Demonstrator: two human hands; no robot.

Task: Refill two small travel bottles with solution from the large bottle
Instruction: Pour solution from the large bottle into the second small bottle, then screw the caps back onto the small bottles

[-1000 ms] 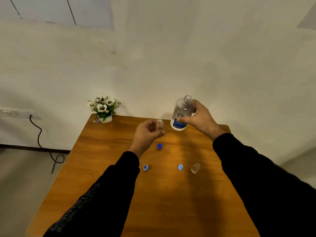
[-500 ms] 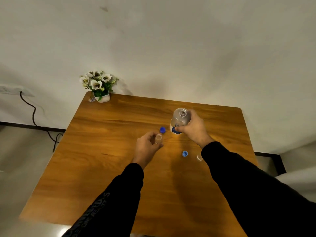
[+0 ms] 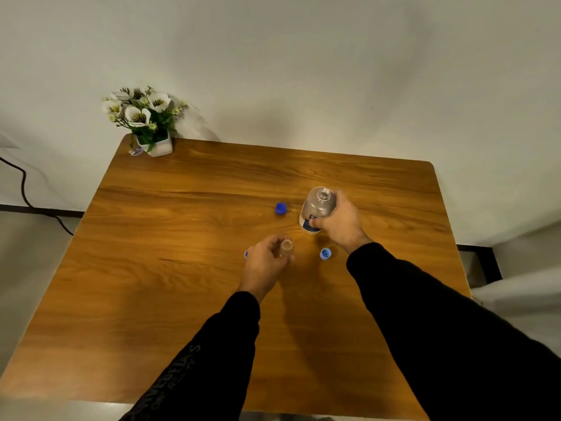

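Observation:
My right hand [image 3: 341, 224] grips the large clear bottle [image 3: 318, 206] with a blue and white label; it stands upright with its neck uncapped, at the middle of the wooden table [image 3: 182, 284]. My left hand [image 3: 265, 264] holds a small clear travel bottle [image 3: 286, 247] upright, its mouth uncovered, just left and nearer than the large bottle. A dark blue cap [image 3: 281, 208] lies left of the large bottle. A light blue cap [image 3: 325, 254] lies between my hands. Another light blue cap [image 3: 246, 254] peeks out left of my left hand. The second travel bottle is hidden behind my right arm.
A small white pot of white flowers [image 3: 145, 123] stands at the table's far left corner against the wall. A black cable [image 3: 24, 189] hangs down the wall on the left. The table's right edge [image 3: 449, 238] borders a dark frame.
The view has tilted down, so more tabletop shows. Both hands have lowered toward the table, each still holding its bottle. The second travel bottle has slipped behind my right arm.

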